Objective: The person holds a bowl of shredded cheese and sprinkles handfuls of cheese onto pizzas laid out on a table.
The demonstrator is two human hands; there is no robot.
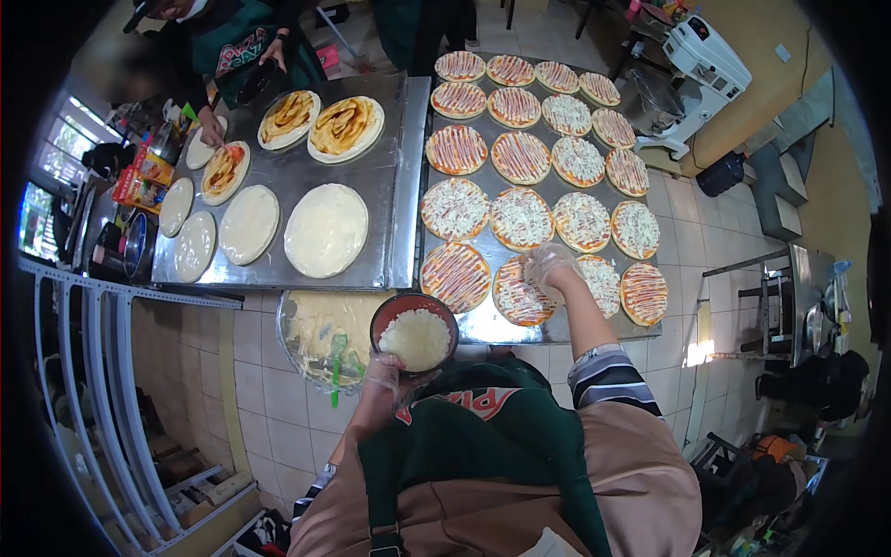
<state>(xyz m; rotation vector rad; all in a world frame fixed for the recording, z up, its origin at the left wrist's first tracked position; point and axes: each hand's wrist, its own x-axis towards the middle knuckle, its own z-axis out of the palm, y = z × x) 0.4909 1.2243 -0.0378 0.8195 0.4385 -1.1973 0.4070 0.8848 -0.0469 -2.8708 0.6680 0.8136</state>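
Left hand [382,373], in a clear plastic glove: clamped on the side of a round bowl, dark outside and reddish brown inside [418,303]. Bowl partly filled with white, fine shreds [418,342]; it is held off the near right corner of the left tabletop, close to the near left corner of the right one.

Right hand [553,267], also clear-gloved: over a round pizza with reddish and pale stripes [520,299], second from left in the near-edge row of the grey metal right tabletop [483,327]. Fingers angled down at the pizza's right side; cannot tell whether together or apart, nor whether they touch it.

Right tabletop: five rows of four pizzas. White shreds cover the whole second row from the near edge; others striped or shredded.

Below the left tabletop's near edge: wide round basin [282,336] with a pale creamy coating, and in it a bright green plastic utensil [337,356].

Grey metal left tabletop [386,195]: round pale dough discs, plain ones toward the near edge, two brown-swirled toward the far edge. Co-worker's hand [214,131] at the left edge, beside a sauced disc.
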